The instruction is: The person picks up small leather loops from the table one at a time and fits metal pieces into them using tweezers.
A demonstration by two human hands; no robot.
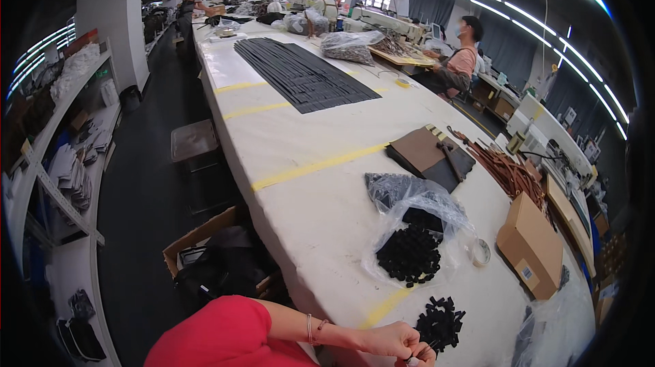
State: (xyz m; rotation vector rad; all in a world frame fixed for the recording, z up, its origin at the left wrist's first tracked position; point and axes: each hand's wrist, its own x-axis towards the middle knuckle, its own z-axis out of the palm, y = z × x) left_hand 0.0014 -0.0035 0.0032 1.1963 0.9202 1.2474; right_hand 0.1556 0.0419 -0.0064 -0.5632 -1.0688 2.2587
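My left hand (390, 340) comes in from the lower left below a red sleeve, with thin bracelets at the wrist. Its fingers are closed in a pinch, and whatever they hold is too small to make out. Pressed close to it at the lower edge is my right hand (424, 354), fingers bent together and mostly cut off by the frame. Just beyond both hands lies a loose heap of small black pieces (439, 325). Farther off, a clear plastic bag (447, 213) spills a bigger pile of similar black pieces (408, 256) onto the table.
The long white-covered table (300, 213) carries a tape roll (479, 252), a cardboard box (531, 244), brown straps (501, 165), dark flat panels with a hammer (447, 157), and rows of dark strips (300, 73). Shelving (68, 196) stands left. A person (464, 53) sits at right.
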